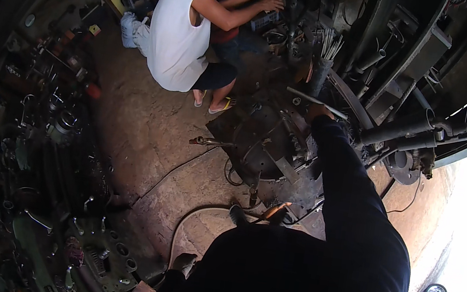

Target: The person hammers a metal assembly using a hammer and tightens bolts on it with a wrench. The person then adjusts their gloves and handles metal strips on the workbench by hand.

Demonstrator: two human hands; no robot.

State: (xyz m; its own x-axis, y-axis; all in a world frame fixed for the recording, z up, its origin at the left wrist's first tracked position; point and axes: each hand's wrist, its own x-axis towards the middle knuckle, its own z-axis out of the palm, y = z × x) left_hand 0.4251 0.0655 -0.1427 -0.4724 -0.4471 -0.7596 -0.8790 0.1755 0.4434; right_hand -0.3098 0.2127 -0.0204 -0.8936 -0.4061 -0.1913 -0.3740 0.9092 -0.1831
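Observation:
My right arm stretches forward over a cluttered metal work table [255, 143]. At its end, my right hand [317, 112] closes on a light grey metal rod [300, 95], which lies slantwise across the table's far right part. A metal ring [296, 101] lies beside the rod. Just beyond stands a dark cylindrical holder [318, 77] packed with thin rods [330, 45]. My left hand [184, 263] hangs low by my left side, dim and small, its fingers not clear. Nearest to it is a pale hose [180, 228] curving over the floor.
A person in a white sleeveless top [175, 30] crouches beyond the table, both hands out to the right. A green lathe-like machine [54, 192] fills the left side. Thick pipes [403, 131] jut in at right. A cable [173, 168] crosses the floor [137, 108].

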